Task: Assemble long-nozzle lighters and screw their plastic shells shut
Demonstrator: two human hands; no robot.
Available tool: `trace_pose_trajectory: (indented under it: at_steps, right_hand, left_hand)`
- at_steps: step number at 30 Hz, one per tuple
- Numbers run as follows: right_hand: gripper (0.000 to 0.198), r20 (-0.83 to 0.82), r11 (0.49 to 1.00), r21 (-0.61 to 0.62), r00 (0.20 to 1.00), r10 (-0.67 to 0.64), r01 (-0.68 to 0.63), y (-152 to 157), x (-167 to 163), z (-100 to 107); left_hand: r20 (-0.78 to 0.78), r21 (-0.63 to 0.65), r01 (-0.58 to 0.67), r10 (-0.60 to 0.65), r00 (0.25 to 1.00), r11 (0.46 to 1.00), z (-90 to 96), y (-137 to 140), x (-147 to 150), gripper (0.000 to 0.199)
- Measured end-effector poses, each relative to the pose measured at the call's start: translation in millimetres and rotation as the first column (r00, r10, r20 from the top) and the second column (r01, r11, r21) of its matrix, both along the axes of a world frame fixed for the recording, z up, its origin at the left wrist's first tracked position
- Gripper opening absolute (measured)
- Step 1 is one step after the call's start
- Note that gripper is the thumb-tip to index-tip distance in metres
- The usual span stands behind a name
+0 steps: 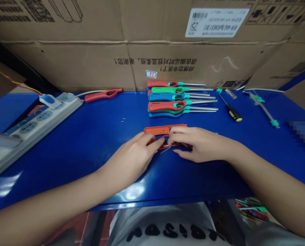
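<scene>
Two orange-red lighter casing halves lie on the blue table in front of me. The farther casing half [155, 130] lies lengthwise just beyond my fingers. My left hand [137, 152] is closed on the left part of the nearer casing half [164, 147], thumb and fingertips at its trigger opening. My right hand [193, 143] bends over the right part of the same half, fingertips drawn together inside it; what they pinch is hidden. A thin metal pin [164, 150] sticks out below the right fingertips.
Several stick lighters [168, 106] are stacked behind my hands. A red casing [103, 95] and a power strip [29, 128] are at left. To the right lie a screwdriver [233, 112] and a clear tube with green ends [266, 111]. A cardboard box [91, 65] walls the back.
</scene>
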State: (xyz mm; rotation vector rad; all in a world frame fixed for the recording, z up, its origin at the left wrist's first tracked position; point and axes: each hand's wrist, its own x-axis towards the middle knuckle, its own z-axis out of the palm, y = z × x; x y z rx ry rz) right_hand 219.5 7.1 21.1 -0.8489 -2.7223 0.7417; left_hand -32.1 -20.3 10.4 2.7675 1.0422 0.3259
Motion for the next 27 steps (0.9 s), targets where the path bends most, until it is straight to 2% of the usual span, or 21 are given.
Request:
trace_pose_trajectory:
  at_steps: [5,11,16,27]
  right_hand:
    - [0.019,0.032,1.0,0.015,0.999,0.006,-0.006,-2,-1,3]
    - [0.007,-0.009,1.0,-0.002,1.0,-0.008,0.008,3,-1,-2]
    - [0.011,-0.023,0.999,0.019,0.999,-0.032,0.033,4,0,-7]
    - [0.011,0.026,0.997,0.013,0.997,-0.076,0.076,2,-3,-4]
  left_hand:
    - [0.015,-0.021,0.053,-0.053,0.998,0.998,0.6,0,0,0.031]
    - [-0.007,-0.041,0.035,-0.035,0.999,0.999,-1.3,2,1,0.029]
    - [-0.013,-0.053,0.032,-0.033,0.999,0.998,-0.2,1,2,0.029]
    - [-0.052,-0.099,-0.004,-0.001,0.999,0.995,1.2,2,6,0.026]
